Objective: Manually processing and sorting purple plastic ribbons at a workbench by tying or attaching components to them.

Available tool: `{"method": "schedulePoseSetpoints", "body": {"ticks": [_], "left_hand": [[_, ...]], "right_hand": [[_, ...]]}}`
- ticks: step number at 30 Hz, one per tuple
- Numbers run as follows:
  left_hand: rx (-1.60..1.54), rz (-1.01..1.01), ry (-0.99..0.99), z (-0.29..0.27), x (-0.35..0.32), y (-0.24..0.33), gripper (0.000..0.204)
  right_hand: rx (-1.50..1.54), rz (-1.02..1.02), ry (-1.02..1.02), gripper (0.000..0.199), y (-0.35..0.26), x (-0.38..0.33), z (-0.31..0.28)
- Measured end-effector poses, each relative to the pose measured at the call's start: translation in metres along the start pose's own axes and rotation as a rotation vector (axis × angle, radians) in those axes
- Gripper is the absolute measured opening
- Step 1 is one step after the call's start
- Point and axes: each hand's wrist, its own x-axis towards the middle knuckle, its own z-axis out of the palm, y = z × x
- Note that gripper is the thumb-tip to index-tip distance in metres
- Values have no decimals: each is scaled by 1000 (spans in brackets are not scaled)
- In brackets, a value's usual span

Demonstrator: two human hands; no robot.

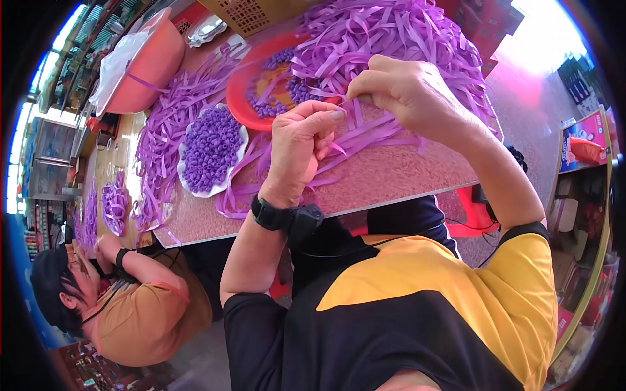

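Observation:
My left hand (298,144) is closed in a pinch, thumb against forefinger, with a purple ribbon (336,149) coming out below its fingers. Just to the right and slightly higher, my right hand (405,92) also pinches, its fingertips almost meeting the left thumb. Whatever lies between the right fingertips is too small to make out. Behind the left hand sits a red-orange round tray (242,103) with loose purple beads (301,90) in it. A white scalloped dish (222,185) heaped with more purple beads (212,151) stands to the left.
A large pile of purple ribbons (391,36) covers the table's far right, and more ribbons (171,127) lie at the left. A pink basin (151,68) and a yellow basket (251,14) stand at the back. A co-worker (140,306) sits at the left, handling purple ribbon bundles.

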Motion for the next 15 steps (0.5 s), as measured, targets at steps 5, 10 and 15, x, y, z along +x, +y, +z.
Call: {"method": "schedulePoseSetpoints", "body": {"ticks": [5, 10, 15], "left_hand": [[-31, -23, 10, -3, 1, 1, 8], [-49, -25, -1, -4, 0, 1, 7], [-57, -25, 6, -3, 0, 1, 7]], "right_hand": [[38, -39, 11, 19, 5, -2, 8], [49, -34, 5, 20, 5, -1, 11], [65, -45, 8, 20, 9, -1, 15]]}}
